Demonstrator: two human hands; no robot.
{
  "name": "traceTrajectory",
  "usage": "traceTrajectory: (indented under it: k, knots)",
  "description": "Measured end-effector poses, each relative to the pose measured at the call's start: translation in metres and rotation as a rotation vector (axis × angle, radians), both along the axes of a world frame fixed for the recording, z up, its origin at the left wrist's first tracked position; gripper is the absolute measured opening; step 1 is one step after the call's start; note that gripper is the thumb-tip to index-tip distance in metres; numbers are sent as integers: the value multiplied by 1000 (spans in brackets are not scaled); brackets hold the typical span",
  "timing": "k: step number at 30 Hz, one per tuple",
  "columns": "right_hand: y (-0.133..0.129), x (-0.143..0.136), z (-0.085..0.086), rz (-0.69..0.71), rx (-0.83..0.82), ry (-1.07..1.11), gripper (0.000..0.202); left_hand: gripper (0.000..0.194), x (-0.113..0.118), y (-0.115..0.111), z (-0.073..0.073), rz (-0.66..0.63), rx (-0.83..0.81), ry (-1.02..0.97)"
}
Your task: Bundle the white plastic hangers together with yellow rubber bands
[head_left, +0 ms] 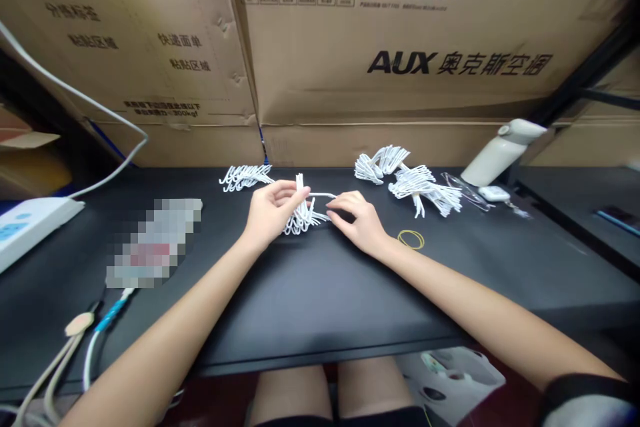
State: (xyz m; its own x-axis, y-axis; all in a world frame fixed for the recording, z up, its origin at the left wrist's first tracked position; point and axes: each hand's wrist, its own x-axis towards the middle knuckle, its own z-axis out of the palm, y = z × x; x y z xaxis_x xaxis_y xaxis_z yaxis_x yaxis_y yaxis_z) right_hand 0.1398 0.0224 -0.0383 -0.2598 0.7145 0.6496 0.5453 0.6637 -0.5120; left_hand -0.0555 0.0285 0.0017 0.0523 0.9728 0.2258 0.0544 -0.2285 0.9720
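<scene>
My left hand (273, 210) is closed around a bunch of white hooks (300, 219), with their curved ends pointing down and toward me. Thumb and fingers of my right hand (357, 220) close on the end of a white strand that runs across from the bunch; whether it is a single hook is too small to tell. Behind my left hand lies a loose group of white hooks (245, 177). To the right are two more clusters of white hooks, one farther back (383, 163) and one nearer (425, 190). A yellow rubber band (411, 239) lies beside my right wrist.
Large cardboard boxes (320, 80) stand along the back of the black table (320, 300). A pale bottle (500, 153) and a small white device (494, 194) are at the right. On the left lie a blurred-out phone-like object (155, 243), cables and a white power strip (35, 223).
</scene>
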Motion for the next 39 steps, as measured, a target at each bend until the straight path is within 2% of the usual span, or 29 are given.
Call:
traceTrajectory:
  k: [5,11,16,24,32,39]
  knots:
    - [5,1,-6,46,-129,-169,8,39,2,0,-8,-60,-4,44]
    - [6,3,-3,25,-166,-229,13,38,2,1,-10,-82,-36,79]
    - [11,13,3,39,-212,-254,10,37,-1,3,-9,-91,-56,120]
    - [7,13,10,159,-350,-113,12,39,-1,2,-11,-75,30,168]
    - [6,14,14,184,-400,-80,13,37,-2,1,-9,-130,19,239]
    - [13,18,13,220,-527,-15,14,37,-2,0,-8,-144,24,277]
